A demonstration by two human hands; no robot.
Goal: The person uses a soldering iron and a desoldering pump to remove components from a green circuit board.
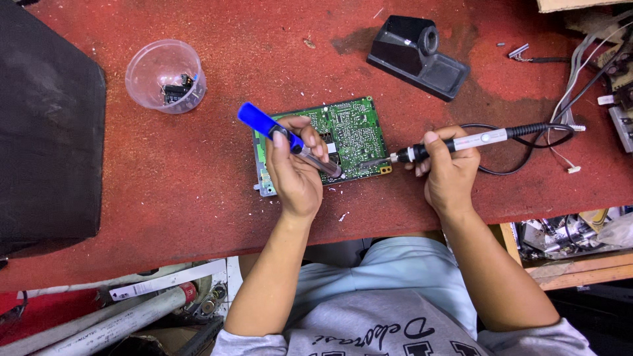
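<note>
Your left hand (295, 173) clamps the blue-handled desoldering pump (285, 138), your right hand (450, 173) clamps the slim soldering iron (455, 144); both tips meet over the flat green circuit board (353, 132), which looks light, rigid and fragile, best held by its edges.

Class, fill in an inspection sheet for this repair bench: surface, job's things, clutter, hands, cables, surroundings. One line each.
Surface: red bench top, worn and stained.
Job's things: green circuit board lying flat; soldering iron with its tip at the board's right edge; blue desoldering pump angled over the board.
Clutter: clear plastic cup with small dark parts; black iron stand.
Hands: left hand grips the pump; right hand grips the iron.
Cables: black iron cord looping right; white wires at the right edge.
Surroundings: black case on the left; pipes below the bench.
</note>
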